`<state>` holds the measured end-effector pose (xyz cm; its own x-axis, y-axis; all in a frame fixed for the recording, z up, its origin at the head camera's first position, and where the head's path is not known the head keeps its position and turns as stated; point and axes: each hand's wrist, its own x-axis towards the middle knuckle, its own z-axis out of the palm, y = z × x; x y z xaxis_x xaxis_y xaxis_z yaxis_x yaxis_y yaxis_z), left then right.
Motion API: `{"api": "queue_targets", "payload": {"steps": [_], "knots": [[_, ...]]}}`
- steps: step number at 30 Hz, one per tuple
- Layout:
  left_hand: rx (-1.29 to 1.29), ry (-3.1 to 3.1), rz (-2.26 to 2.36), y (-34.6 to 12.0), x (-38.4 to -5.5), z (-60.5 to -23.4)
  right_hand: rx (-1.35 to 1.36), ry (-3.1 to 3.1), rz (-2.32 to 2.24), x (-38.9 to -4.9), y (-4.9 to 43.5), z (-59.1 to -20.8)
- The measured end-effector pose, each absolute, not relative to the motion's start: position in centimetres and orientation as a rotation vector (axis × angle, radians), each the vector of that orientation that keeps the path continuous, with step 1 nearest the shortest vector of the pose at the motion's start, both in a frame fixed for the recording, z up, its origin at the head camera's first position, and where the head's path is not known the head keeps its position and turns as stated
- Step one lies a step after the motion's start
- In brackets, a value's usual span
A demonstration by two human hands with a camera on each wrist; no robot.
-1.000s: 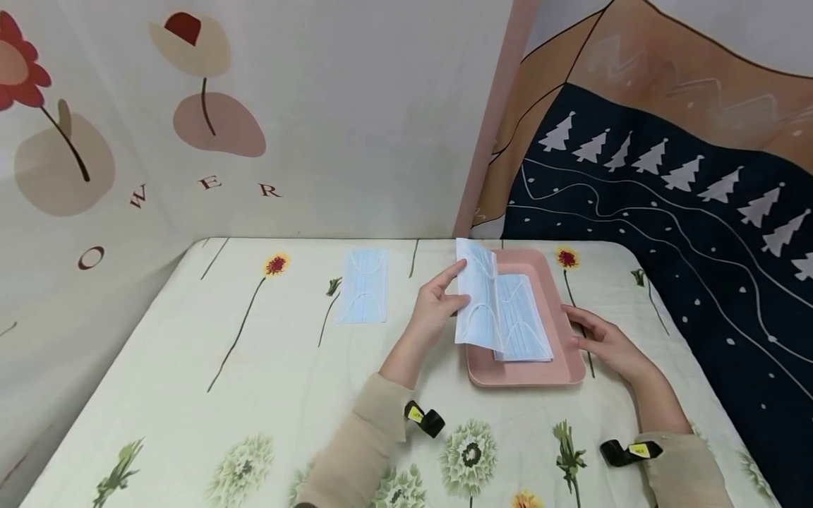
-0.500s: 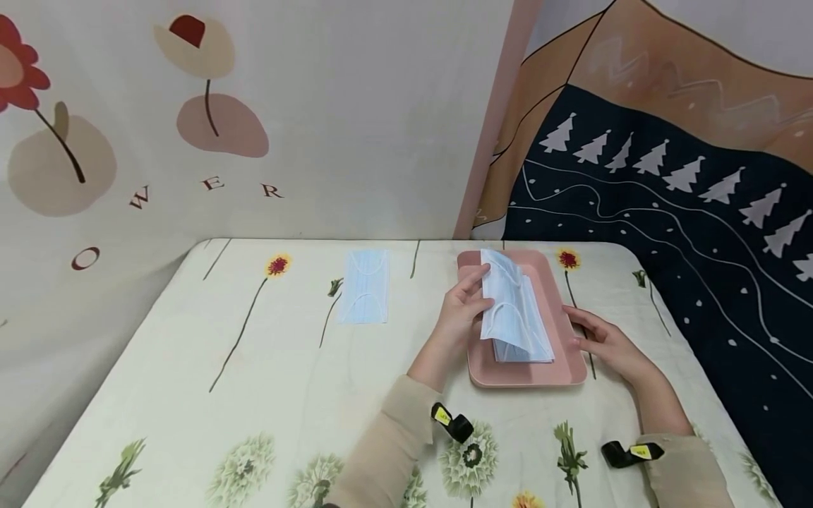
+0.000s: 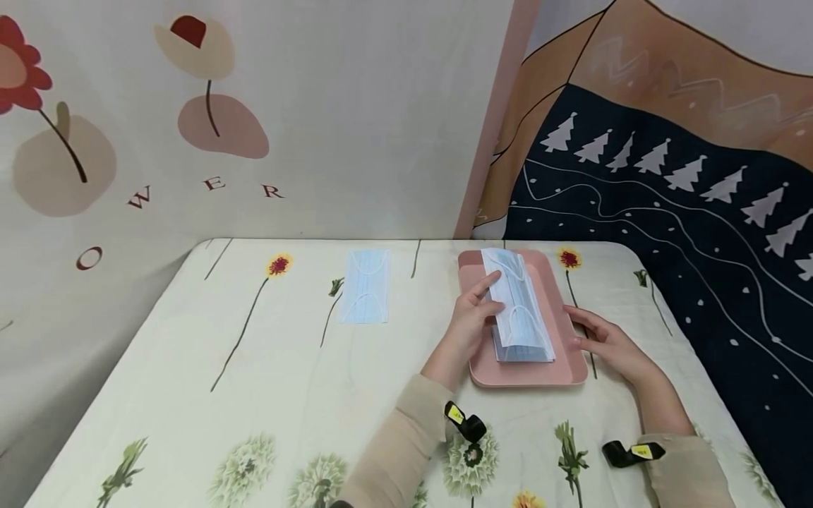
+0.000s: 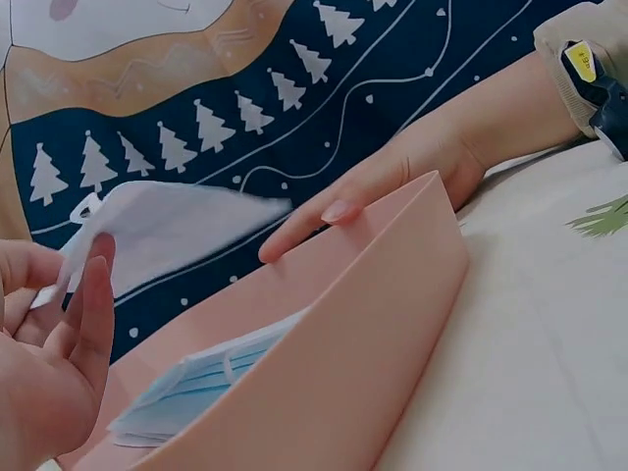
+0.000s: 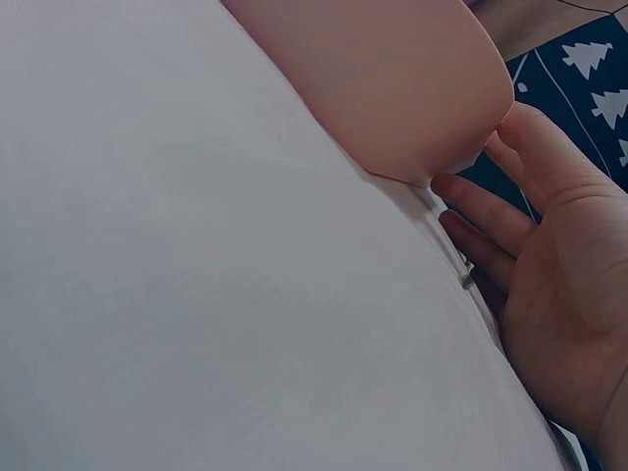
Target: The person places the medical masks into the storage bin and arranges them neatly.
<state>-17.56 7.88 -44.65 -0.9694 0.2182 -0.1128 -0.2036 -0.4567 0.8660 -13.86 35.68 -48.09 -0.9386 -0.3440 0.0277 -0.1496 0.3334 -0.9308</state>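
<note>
In the head view my left hand (image 3: 468,326) pinches a light blue face mask (image 3: 516,300) by its left edge, between thumb and fingers. The mask hangs tilted over the pink tray (image 3: 485,376), covering most of a small stack of masks. From the left wrist, that stack (image 4: 211,378) shows lying flat inside the tray, below the raised mask (image 4: 172,226). My right hand (image 3: 606,344) touches the tray's right side with loosely extended fingers. In the right wrist view its thumb (image 5: 535,137) is against the tray's corner.
Another blue mask (image 3: 365,286) lies flat on the flower-print tablecloth (image 3: 286,374), left of the tray. A white wall hanging (image 3: 356,127) stands behind the table, and a dark curtain with white trees (image 3: 673,212) borders its right side.
My left hand has moved right with the pinched mask, which has swung from beside the tray's left edge to lie over the stack. My right hand has stayed at the tray's side.
</note>
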Motion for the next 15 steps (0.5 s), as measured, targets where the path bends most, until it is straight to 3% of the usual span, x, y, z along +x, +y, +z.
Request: {"api": "queue_targets", "payload": {"steps": [15], "knots": [[-0.088, 1.610, 2.408, 9.7, -18.4, -44.3, -0.431, 2.433, -1.645, -13.9, 35.6, -48.0]]}}
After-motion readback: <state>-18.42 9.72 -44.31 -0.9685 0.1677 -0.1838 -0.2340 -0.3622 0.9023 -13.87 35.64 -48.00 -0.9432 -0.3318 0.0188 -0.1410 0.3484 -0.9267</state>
